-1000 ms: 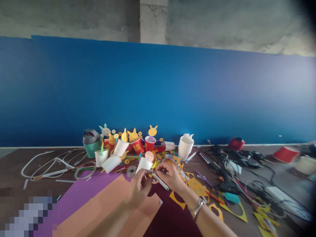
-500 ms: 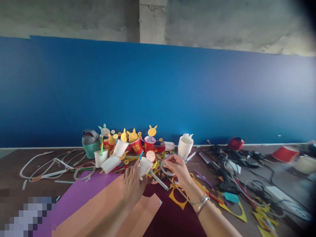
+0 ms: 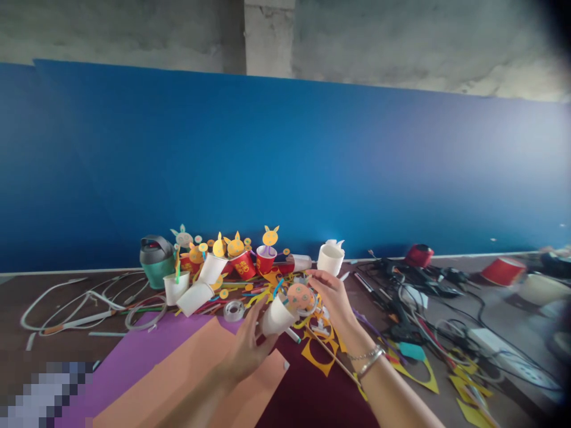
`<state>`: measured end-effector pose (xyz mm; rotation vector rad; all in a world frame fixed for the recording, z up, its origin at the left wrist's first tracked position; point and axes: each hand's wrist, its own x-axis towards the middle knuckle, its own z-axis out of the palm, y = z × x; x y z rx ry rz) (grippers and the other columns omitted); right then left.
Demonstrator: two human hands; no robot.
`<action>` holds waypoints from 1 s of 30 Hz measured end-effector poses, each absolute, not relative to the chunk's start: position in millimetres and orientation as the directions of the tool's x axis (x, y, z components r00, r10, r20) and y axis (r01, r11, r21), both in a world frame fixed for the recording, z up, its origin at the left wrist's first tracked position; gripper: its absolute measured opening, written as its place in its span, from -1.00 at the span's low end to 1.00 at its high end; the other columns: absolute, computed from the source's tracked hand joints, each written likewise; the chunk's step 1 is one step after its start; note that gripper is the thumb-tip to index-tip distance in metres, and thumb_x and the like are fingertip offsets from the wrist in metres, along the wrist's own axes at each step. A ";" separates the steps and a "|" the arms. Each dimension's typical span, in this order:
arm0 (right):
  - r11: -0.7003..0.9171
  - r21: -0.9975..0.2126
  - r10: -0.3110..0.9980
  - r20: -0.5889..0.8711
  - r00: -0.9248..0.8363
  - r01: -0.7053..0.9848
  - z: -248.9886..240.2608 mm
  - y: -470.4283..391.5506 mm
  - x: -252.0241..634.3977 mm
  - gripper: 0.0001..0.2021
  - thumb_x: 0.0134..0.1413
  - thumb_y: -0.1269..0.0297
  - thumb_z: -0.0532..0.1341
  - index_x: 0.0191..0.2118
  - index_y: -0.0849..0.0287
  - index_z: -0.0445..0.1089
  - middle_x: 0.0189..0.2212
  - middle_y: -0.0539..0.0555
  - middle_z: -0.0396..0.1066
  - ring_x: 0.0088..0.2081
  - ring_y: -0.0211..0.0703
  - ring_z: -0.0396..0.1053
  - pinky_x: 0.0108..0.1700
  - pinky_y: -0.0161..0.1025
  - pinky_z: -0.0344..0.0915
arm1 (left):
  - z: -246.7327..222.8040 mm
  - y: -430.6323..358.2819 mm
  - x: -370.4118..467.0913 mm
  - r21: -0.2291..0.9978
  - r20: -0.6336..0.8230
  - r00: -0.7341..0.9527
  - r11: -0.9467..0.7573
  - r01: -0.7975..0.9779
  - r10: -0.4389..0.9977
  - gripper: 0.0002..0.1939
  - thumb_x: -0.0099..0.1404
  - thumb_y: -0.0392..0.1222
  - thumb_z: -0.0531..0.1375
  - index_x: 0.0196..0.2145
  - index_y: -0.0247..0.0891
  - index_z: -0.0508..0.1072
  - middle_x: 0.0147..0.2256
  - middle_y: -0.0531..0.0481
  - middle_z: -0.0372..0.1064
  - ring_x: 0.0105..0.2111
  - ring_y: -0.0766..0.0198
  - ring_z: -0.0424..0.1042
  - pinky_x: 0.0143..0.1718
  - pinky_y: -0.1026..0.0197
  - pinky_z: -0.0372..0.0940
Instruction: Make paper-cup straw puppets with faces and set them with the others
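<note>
My left hand (image 3: 250, 348) is wrapped around a white paper cup (image 3: 277, 315), which is tilted with its mouth toward the right. A round orange-pink paper face (image 3: 300, 297) with small marks sits at the cup's mouth. My right hand (image 3: 332, 297), with bracelets at the wrist, has its fingertips closed at the disc's upper right edge. A blue strip (image 3: 280, 287) shows just above the cup. Left of the cup lies a roll of clear tape (image 3: 234, 310). A marker (image 3: 293, 336) is partly hidden below the cup.
Several paper cups with rabbit-eared paper figures (image 3: 270, 236) stand at the back, beside a green-grey container (image 3: 157, 261). A white cup (image 3: 331, 259) stands behind my right hand. Orange paper (image 3: 178, 368), yellow offcuts (image 3: 321, 353), cables (image 3: 446, 291) and a power strip (image 3: 508, 356) lie around.
My left hand has brought the cup and disc rightward and closer to me. My right hand's fingertips have come to the disc's edge. The tape roll now shows.
</note>
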<state>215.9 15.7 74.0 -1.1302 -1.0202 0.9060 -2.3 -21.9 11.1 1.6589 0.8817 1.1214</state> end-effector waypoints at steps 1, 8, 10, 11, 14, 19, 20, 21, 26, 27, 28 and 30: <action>0.203 -0.978 0.944 0.180 0.275 -0.057 73.2 15.5 214.9 -0.70 -0.15 0.17 0.33 -0.26 0.25 0.51 -0.42 0.10 0.48 -0.34 -0.12 0.39 -0.29 -0.23 0.29 | 10.7 -21.9 -2.3 0.946 0.281 0.329 -0.317 0.061 0.902 -0.35 0.22 -0.24 0.18 0.21 -0.12 0.04 0.13 -0.23 0.16 0.11 0.02 0.25 0.01 0.05 0.33; 0.188 -0.982 0.957 0.175 0.231 -0.035 71.8 15.3 213.5 -0.68 -0.10 0.16 0.31 -0.22 0.26 0.49 -0.31 0.14 0.49 -0.26 -0.05 0.40 -0.28 -0.22 0.30 | 4.5 -20.5 -3.0 0.949 0.279 0.318 -0.310 0.051 0.906 -0.36 0.21 -0.22 0.19 0.20 -0.12 0.07 0.10 -0.22 0.19 0.05 0.02 0.31 -0.04 0.05 0.36; 0.186 -0.982 0.958 0.174 0.228 -0.032 71.9 15.4 213.7 -0.69 -0.09 0.17 0.30 -0.22 0.25 0.49 -0.30 0.14 0.49 -0.26 -0.06 0.39 -0.27 -0.22 0.30 | 3.8 -20.2 -3.4 0.948 0.282 0.322 -0.313 0.050 0.904 -0.36 0.21 -0.23 0.19 0.20 -0.10 0.07 0.10 -0.21 0.17 0.06 0.03 0.29 -0.04 0.06 0.35; 0.186 -0.982 0.958 0.174 0.226 -0.031 71.9 15.4 213.8 -0.69 -0.09 0.17 0.30 -0.22 0.25 0.49 -0.30 0.14 0.49 -0.25 -0.06 0.39 -0.27 -0.22 0.30 | 3.4 -20.0 -3.5 0.948 0.283 0.326 -0.315 0.050 0.902 -0.36 0.21 -0.24 0.19 0.20 -0.09 0.07 0.11 -0.21 0.17 0.06 0.03 0.29 -0.03 0.06 0.35; 0.181 -0.983 0.959 0.170 0.225 -0.028 71.8 15.3 214.0 -0.68 -0.10 0.16 0.31 -0.22 0.26 0.49 -0.30 0.15 0.49 -0.25 -0.04 0.40 -0.27 -0.23 0.31 | 1.8 -19.2 -3.5 0.950 0.275 0.331 -0.308 0.050 0.903 -0.36 0.21 -0.24 0.18 0.20 -0.08 0.06 0.11 -0.19 0.15 0.06 0.04 0.28 -0.03 0.08 0.35; 0.186 -0.982 0.961 0.177 0.214 -0.022 71.0 16.0 214.2 -0.67 -0.11 0.15 0.31 -0.22 0.26 0.49 -0.29 0.15 0.49 -0.23 -0.03 0.40 -0.25 -0.22 0.31 | 0.4 -18.2 -2.5 0.961 0.242 0.325 -0.272 0.051 0.914 -0.35 0.20 -0.19 0.20 0.20 -0.09 0.06 0.11 -0.20 0.15 0.03 0.03 0.31 -0.05 0.07 0.36; 0.188 -0.982 0.961 0.180 0.210 -0.020 70.7 16.3 214.2 -0.68 -0.10 0.15 0.31 -0.22 0.25 0.50 -0.29 0.14 0.49 -0.24 -0.04 0.40 -0.25 -0.23 0.31 | 0.5 -18.2 -2.4 0.961 0.241 0.325 -0.271 0.050 0.915 -0.35 0.20 -0.19 0.21 0.20 -0.10 0.06 0.11 -0.20 0.15 0.04 0.02 0.31 -0.05 0.07 0.36; 0.190 -0.982 0.961 0.182 0.207 -0.019 70.6 16.5 214.1 -0.69 -0.10 0.15 0.31 -0.23 0.24 0.50 -0.29 0.14 0.49 -0.24 -0.05 0.39 -0.25 -0.23 0.30 | 0.5 -18.3 -2.3 0.962 0.241 0.325 -0.271 0.047 0.914 -0.35 0.20 -0.18 0.21 0.20 -0.11 0.06 0.11 -0.21 0.15 0.04 0.02 0.30 -0.04 0.07 0.35; 0.197 -0.980 0.963 0.188 0.193 -0.025 70.6 16.5 214.0 -0.69 -0.10 0.15 0.31 -0.22 0.21 0.50 -0.29 0.11 0.49 -0.23 -0.05 0.38 -0.23 -0.23 0.29 | 0.5 -18.9 -1.9 0.962 0.244 0.320 -0.269 0.037 0.915 -0.33 0.18 -0.17 0.22 0.20 -0.10 0.06 0.09 -0.20 0.17 0.03 0.02 0.30 -0.07 0.07 0.37; 0.202 -0.979 0.963 0.194 0.188 -0.024 70.7 16.2 214.0 -0.70 -0.09 0.16 0.30 -0.22 0.21 0.50 -0.30 0.11 0.48 -0.23 -0.06 0.38 -0.23 -0.23 0.28 | 0.5 -19.0 -1.8 0.965 0.236 0.322 -0.261 0.036 0.917 -0.33 0.18 -0.17 0.22 0.20 -0.09 0.05 0.08 -0.19 0.18 0.02 0.02 0.32 -0.09 0.08 0.38; 0.208 -0.978 0.963 0.201 0.178 -0.022 70.7 16.0 214.1 -0.70 -0.09 0.18 0.30 -0.21 0.21 0.49 -0.30 0.10 0.47 -0.24 -0.07 0.37 -0.24 -0.23 0.28 | 0.6 -19.1 -1.6 0.967 0.227 0.324 -0.252 0.035 0.918 -0.33 0.18 -0.17 0.22 0.20 -0.08 0.05 0.08 -0.19 0.18 0.00 0.03 0.33 -0.11 0.08 0.39; 0.224 -0.974 0.964 0.218 0.149 -0.025 70.1 15.7 214.0 -0.69 -0.09 0.22 0.30 -0.17 0.21 0.47 -0.32 0.07 0.45 -0.27 -0.10 0.36 -0.26 -0.25 0.27 | 0.7 -19.5 -1.2 0.971 0.216 0.325 -0.239 0.032 0.921 -0.33 0.19 -0.16 0.22 0.20 -0.07 0.05 0.07 -0.19 0.18 -0.03 0.04 0.36 -0.15 0.09 0.40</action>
